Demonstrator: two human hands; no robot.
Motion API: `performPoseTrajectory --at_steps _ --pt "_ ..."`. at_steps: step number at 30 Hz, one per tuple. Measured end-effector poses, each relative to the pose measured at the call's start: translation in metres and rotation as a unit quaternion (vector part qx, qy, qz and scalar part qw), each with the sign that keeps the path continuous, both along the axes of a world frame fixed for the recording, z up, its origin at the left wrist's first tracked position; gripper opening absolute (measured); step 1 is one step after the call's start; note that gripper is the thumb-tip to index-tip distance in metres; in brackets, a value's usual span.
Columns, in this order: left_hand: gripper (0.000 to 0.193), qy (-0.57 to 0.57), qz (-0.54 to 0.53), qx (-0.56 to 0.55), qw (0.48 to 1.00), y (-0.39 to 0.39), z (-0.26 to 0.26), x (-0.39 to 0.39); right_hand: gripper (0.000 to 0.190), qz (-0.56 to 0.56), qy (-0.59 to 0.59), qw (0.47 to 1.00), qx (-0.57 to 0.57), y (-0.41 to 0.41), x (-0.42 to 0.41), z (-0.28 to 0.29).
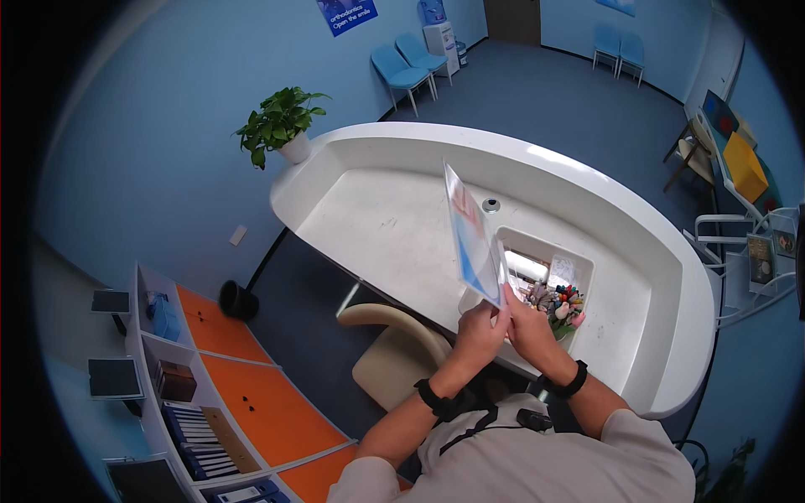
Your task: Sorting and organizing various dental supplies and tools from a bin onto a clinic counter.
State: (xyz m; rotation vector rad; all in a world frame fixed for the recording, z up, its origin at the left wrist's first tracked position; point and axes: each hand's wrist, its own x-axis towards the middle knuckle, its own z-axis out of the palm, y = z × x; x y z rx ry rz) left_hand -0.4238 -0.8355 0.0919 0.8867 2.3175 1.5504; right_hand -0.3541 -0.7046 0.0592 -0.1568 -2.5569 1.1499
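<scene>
My left hand (481,330) and my right hand (525,320) meet at the lower edge of a clear acrylic sign holder (471,232). Both grip it, and it stands upright with a blue and pinkish printed sheet inside. Behind it on the white desk sits a white tray (589,264), partly hidden by the holder and my right hand. Inside the tray lie a small clear box (564,271), a cluster of pens with colourful tops (568,293) and artificial tulips (563,310). Beyond the holder a round metal cable grommet (491,205) is set in the desktop.
The curved white reception desk (390,239) has a raised rim. A potted plant (283,126) stands at its left end. A beige chair (402,358) is tucked close to the near edge. Shelves with binders (201,434) and orange cabinet doors (251,402) stand at the left.
</scene>
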Motion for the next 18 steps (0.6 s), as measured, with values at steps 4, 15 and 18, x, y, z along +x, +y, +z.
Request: performPoseTrajectory --at_steps 4,15,18 --pt "0.051 0.048 -0.023 0.02 0.998 -0.019 -0.001 0.005 0.021 -0.092 -0.019 0.995 -0.039 -0.015 0.014 -0.01" --pt "0.05 0.007 0.152 0.088 0.984 -0.138 -0.041 -0.036 0.017 -0.009 -0.121 0.967 -0.224 -0.047 0.058 0.012" --pt "0.033 -0.11 0.155 0.11 0.976 -0.174 -0.055 -0.028 0.017 0.048 -0.168 0.94 -0.293 -0.062 0.059 0.012"
